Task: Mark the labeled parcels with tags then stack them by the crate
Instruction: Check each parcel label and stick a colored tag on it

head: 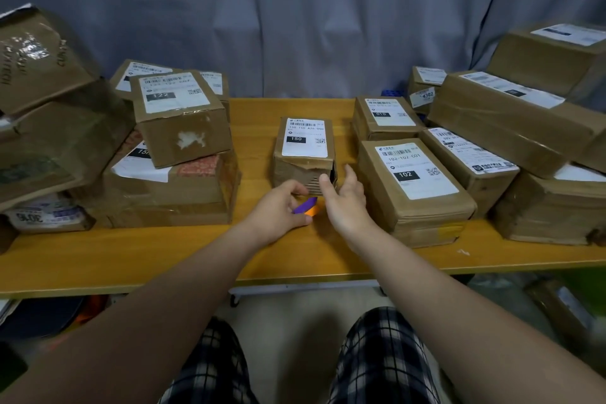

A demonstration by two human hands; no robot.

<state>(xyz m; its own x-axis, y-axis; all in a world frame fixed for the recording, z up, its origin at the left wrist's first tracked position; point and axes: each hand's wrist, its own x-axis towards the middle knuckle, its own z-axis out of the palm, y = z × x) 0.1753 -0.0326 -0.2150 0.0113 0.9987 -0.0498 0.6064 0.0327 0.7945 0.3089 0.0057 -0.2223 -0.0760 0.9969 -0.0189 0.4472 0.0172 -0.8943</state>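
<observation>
Pinching purple tag (pixel 305 205), left hand (pixel 282 210) before parcel 150 (pixel 305 147); right hand (pixel 344 200) spread beside it.

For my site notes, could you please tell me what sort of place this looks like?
Probably a parcel-sorting station: taped cardboard parcels bearing barcode shipping labels, such as parcel 150 and parcel 102, crowd a wooden table before a grey curtain.

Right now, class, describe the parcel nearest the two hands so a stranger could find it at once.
Start at the wooden table with parcels piled at both ends. In the bare middle stands one small parcel alone, just beyond the right hand. Its label reads 150, and unlike its neighbours its near end is crushed and gaping.
</observation>
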